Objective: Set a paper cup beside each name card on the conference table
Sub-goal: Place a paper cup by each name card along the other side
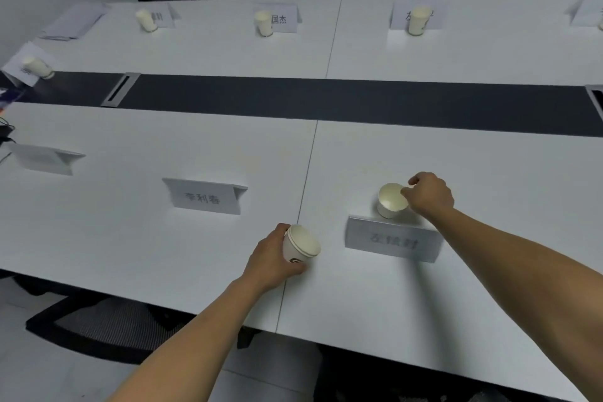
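Your right hand pinches the rim of 1 upright paper cup, mouth up, just behind the nearest name card. Your left hand wraps around a cup stack, tilted, mouth toward your right; at least 2 rims show. 4 more cups stand across the conference table, beside far cards.
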The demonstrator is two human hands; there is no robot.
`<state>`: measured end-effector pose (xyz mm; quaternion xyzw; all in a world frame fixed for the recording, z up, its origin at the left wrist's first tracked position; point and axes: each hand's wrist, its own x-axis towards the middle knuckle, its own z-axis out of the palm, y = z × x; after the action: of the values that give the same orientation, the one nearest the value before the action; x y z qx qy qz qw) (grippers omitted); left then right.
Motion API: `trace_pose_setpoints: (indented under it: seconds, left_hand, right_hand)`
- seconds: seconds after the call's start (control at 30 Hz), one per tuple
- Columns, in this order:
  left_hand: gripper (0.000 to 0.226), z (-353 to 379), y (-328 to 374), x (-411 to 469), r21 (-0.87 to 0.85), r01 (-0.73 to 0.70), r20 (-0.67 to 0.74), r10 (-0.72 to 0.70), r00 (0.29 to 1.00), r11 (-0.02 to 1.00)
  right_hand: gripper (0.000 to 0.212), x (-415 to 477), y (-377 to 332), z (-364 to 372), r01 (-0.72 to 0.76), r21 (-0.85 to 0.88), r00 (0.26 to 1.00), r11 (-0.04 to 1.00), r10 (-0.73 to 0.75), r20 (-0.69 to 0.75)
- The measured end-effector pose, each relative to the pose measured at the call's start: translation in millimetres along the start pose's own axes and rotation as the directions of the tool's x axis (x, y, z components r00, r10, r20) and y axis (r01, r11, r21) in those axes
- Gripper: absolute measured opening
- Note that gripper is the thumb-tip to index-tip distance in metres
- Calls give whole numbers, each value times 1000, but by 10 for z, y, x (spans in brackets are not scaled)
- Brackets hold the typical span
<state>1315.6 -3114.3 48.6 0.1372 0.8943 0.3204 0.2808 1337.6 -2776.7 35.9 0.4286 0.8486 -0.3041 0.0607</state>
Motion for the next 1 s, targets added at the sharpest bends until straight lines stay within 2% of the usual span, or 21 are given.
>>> trace_pose_setpoints:
  seconds: [0.17, 0.37, 0.67, 0.87, 1.0]
  left_hand:
    - [70, -399, -369, -307, -33, -26, -69, 24, 997, 999]
    - [70, -1171, -1183, -1002, -39, -35, -158, 29, 987, 999]
    - [71, -2421, -2457, -1960, 0, 16, -288, -16, 958, 1000]
    - [71, -2925, -2831, -2004, -27, 29, -336, -37, 941, 999]
    - [70, -3112, -2925, -1757, -13, 32, -323, -35, 946, 999]
  right_hand:
    - [33, -494, -495, 151, 152, -37, 985, 988, -154, -80]
    - [32, -1512, -1338, 753, 304, -28, 951, 952, -305, -52]
    - [18, -2918, -2637, 1819, 492, -25, 871, 870, -491, 27]
    - [19, -3232, -3333, 2124, 573, -12, 819, 820, -571, 57]
    - [16, -3123, -3586, 2284, 565, -10, 823, 825, -563, 75]
